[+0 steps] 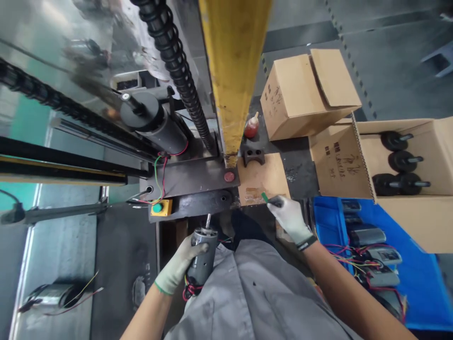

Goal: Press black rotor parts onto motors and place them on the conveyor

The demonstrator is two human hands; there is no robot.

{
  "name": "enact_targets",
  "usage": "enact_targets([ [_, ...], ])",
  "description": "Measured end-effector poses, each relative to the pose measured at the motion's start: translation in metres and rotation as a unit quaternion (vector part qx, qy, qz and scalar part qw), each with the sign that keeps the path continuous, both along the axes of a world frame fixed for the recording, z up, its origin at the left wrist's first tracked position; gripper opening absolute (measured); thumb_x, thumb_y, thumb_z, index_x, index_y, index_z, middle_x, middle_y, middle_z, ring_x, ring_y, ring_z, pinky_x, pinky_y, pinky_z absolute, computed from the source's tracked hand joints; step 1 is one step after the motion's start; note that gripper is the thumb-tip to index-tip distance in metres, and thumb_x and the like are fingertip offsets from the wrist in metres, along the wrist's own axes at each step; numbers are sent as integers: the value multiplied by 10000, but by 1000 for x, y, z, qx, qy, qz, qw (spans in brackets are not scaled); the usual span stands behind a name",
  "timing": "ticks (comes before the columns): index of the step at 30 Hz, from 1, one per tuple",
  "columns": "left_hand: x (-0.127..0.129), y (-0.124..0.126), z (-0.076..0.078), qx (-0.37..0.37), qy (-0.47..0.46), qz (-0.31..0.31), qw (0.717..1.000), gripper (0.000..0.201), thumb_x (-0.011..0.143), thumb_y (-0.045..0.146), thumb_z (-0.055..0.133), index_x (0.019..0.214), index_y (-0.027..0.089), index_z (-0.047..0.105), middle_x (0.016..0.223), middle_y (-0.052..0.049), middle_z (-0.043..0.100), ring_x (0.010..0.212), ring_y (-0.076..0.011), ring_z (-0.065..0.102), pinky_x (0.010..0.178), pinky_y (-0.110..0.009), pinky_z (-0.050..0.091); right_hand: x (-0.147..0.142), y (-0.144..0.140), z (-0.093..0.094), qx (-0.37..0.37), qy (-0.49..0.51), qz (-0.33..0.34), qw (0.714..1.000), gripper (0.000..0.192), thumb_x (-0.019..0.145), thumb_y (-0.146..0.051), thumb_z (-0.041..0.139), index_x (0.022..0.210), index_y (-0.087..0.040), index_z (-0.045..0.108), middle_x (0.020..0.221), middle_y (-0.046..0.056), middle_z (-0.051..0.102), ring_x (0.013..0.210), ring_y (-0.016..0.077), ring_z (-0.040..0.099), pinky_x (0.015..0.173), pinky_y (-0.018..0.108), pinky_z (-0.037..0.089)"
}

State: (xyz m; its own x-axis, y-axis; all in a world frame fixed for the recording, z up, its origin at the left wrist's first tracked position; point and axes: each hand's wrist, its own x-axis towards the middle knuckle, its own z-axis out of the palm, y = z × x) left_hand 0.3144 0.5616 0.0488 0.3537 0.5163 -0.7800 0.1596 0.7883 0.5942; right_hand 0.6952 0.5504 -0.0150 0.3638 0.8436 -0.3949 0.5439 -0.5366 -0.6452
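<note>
My gloved left hand (179, 267) is closed around a grey motor (202, 257) held upright at seven o'clock below the press, while at four o'clock my right hand (292, 218) pinches a green-tipped marker (272, 200) over the cardboard pad (262, 179).

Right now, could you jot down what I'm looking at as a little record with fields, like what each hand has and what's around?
Left hand: gloved left hand grips a grey motor, shaft pointing up, coloured wires at its lower end
Right hand: gloved right hand holds a green-tipped marker over a brown board
Machine: yellow column, green push button on a yellow box
Right side: open cardboard box with black motors; blue bin with wired parts
Back: closed carton, small red bottle
</note>
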Motion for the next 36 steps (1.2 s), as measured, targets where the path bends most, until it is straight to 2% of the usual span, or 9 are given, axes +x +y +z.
enact_targets([
  [4, 3, 4, 4, 56, -27, -1, 998, 568, 776, 421, 859, 1238, 118, 728, 1142, -108, 773, 1013, -258, 663, 938, -340, 487, -39, 3, 59, 77, 112, -8, 991, 196, 862, -397, 745, 911, -209, 768, 903, 58, 800, 840, 239, 734, 768, 322, 537],
  [8, 7, 8, 13, 68, -38, 5, 997, 549, 760, 370, 875, 1227, 116, 737, 1143, -114, 780, 1000, -255, 670, 925, -339, 491, -98, 16, 99, 60, 262, 90, 959, 82, 876, -297, 735, 887, -219, 760, 871, 22, 778, 806, 202, 705, 754, 303, 525],
  [14, 10, 2, 17, 70, -48, 30, 996, 565, 767, 327, 874, 1267, 108, 729, 1148, -125, 782, 990, -247, 677, 902, -329, 493, -140, 35, 91, 29, 231, 219, 948, 86, 864, -192, 667, 826, -225, 736, 847, -6, 765, 817, 182, 695, 749, 284, 472],
  [18, 5, -3, 16, 66, -56, 50, 995, 533, 759, 310, 880, 1234, 113, 739, 1155, -118, 772, 995, -239, 669, 921, -328, 497, -126, 33, 97, 4, 187, 230, 955, 63, 858, -233, 677, 827, -224, 731, 826, -2, 764, 772, 186, 686, 705, 281, 461],
  [22, -2, -7, 14, 60, -51, 72, 994, 516, 760, 310, 876, 1218, 112, 743, 1141, -114, 766, 985, -233, 661, 932, -335, 498, -87, 25, 101, -7, 167, 211, 963, 154, 897, -356, 690, 951, -234, 766, 959, 18, 803, 895, 222, 733, 798, 299, 510],
  [25, -8, -10, 11, 60, -62, 88, 992, 535, 764, 317, 865, 1240, 110, 735, 1168, -122, 761, 1009, -243, 661, 945, -345, 497, -35, 21, 68, 18, 82, 170, 982, 311, 890, -508, 693, 1004, -230, 775, 1021, 62, 813, 958, 276, 748, 831, 343, 524],
  [31, -20, -16, 10, 71, -52, 92, 992, 558, 760, 378, 862, 1226, 99, 735, 1138, -119, 766, 995, -255, 662, 927, -349, 496, 82, 30, -62, 16, -74, 99, 992, 395, 794, -524, 600, 967, -221, 786, 1063, 130, 812, 1050, 352, 739, 864, 430, 516],
  [33, -23, -20, 11, 79, -46, 94, 991, 562, 766, 399, 858, 1223, 99, 732, 1123, -114, 767, 982, -250, 660, 918, -345, 494, 102, 37, -93, 37, -97, 116, 988, 392, 775, -537, 598, 922, -219, 774, 1072, 139, 799, 1032, 334, 730, 868, 428, 517],
  [36, -29, -24, 13, 76, -37, 105, 991, 609, 748, 450, 867, 1228, 100, 732, 1122, -115, 766, 985, -248, 653, 923, -340, 486, 114, 47, -116, 70, -132, 130, 980, 410, 743, -584, 600, 854, -220, 754, 1065, 156, 781, 984, 336, 717, 841, 441, 531],
])
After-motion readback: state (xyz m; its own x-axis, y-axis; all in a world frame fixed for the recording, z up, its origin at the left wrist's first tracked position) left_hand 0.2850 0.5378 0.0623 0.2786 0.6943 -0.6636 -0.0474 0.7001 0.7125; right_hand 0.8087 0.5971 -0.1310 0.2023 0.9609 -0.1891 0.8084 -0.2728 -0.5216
